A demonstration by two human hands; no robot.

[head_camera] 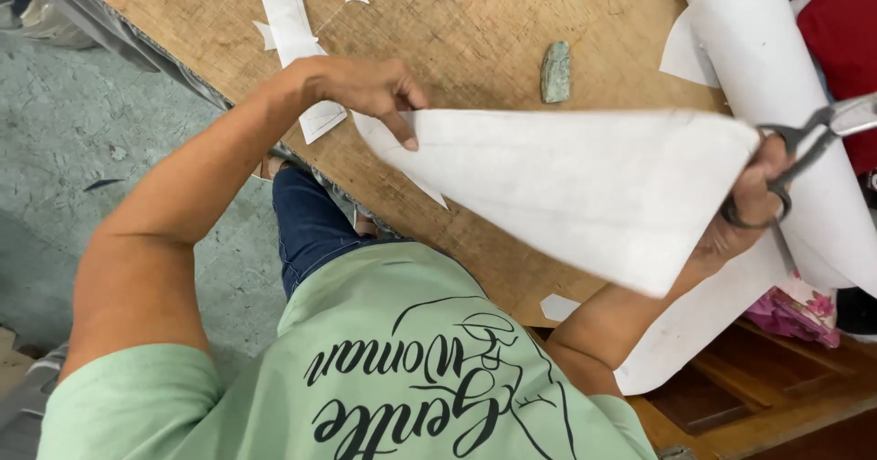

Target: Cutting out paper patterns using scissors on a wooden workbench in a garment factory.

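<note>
A scuffed plywood table stands over a grey concrete floor, strewn with white offcuts and a greenish stone. Above it, the left hand pinches a corner of the stiff white paper sheet. The right hand grips its far edge, fingers closed through steel scissors.

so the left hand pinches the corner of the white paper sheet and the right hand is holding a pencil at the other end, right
Not quite. The left hand does pinch a corner of the white paper sheet, but the right hand at the other end holds metal scissors, not a pencil. The head view shows fingers through the scissor handles.
</note>
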